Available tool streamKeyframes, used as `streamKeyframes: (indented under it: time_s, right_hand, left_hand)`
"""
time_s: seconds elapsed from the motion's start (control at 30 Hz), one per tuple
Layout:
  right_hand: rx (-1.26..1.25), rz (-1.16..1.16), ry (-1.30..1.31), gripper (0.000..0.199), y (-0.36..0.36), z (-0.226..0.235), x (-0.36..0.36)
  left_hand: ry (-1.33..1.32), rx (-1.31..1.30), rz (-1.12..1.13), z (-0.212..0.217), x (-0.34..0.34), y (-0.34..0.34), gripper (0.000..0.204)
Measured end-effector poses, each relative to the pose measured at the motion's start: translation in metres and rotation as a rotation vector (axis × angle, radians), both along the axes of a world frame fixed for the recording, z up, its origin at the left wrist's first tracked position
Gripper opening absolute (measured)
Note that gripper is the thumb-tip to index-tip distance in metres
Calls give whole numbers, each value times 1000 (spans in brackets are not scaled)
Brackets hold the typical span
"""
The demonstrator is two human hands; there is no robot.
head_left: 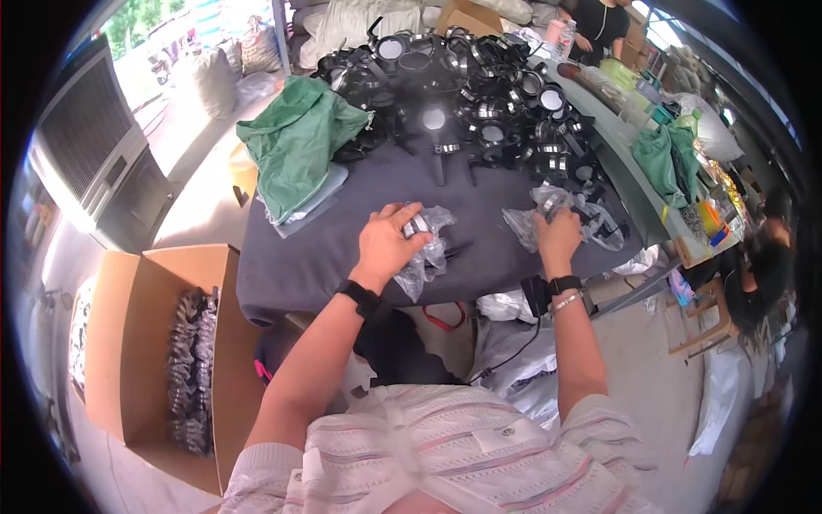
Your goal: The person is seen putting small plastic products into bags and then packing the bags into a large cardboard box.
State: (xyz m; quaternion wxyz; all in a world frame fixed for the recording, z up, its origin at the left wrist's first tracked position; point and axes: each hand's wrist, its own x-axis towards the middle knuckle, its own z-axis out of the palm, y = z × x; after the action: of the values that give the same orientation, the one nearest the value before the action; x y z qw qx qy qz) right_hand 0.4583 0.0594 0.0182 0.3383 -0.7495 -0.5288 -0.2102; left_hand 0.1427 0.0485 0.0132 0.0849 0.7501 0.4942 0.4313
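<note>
My left hand (387, 244) is closed on a small black-and-silver piece (417, 226) at the middle of the dark cloth-covered table (342, 270). A crumpled clear plastic bag (425, 265) lies around and under that piece. Further right, my right hand (558, 238) has its fingers closed on another clear plastic bag (524, 224), in which something silver shows. What its fingertips touch inside is partly hidden. Beyond both hands rises a large heap of black pieces (415, 81) with round silver faces and silver bands. Their exact kind is not clear.
Left of the heap lies a green cloth sack (300, 141) over flat plastic. An open cardboard box (128, 360) with rows of wrapped pieces stands at lower left, below a grey air cooler (94, 146). A cluttered side bench (634, 163) runs along the right; another person (597, 30) is behind it.
</note>
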Motion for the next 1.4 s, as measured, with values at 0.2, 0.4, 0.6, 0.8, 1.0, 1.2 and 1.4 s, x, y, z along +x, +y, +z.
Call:
streamKeyframes:
  time_s: [0.2, 0.4, 0.6, 0.8, 1.0, 1.2, 1.4]
  right_hand:
    - [47, 120, -153, 20, 15, 4, 8]
    - [-13, 641, 156, 19, 12, 85, -47]
    - [-648, 1139, 768, 18, 44, 61, -124]
    - [-665, 1149, 1099, 24, 39, 2, -136]
    - [-652, 1328, 1313, 20, 38, -15, -135]
    - [-396, 1003, 515, 32, 30, -10, -137]
    - [25, 440, 131, 19, 29, 26, -48]
  left_hand:
    - [-1, -2, 34, -4, -4, -2, 51]
    - [4, -34, 20, 0, -4, -5, 53]
    - [-6, -28, 35, -1, -5, -5, 53]
    - [9, 27, 42, -2, 1, -6, 54]
    - [220, -21, 54, 6, -4, -2, 55]
    - [219, -23, 21, 5, 1, 3, 55]
    - [224, -44, 35, 9, 1, 0, 55]
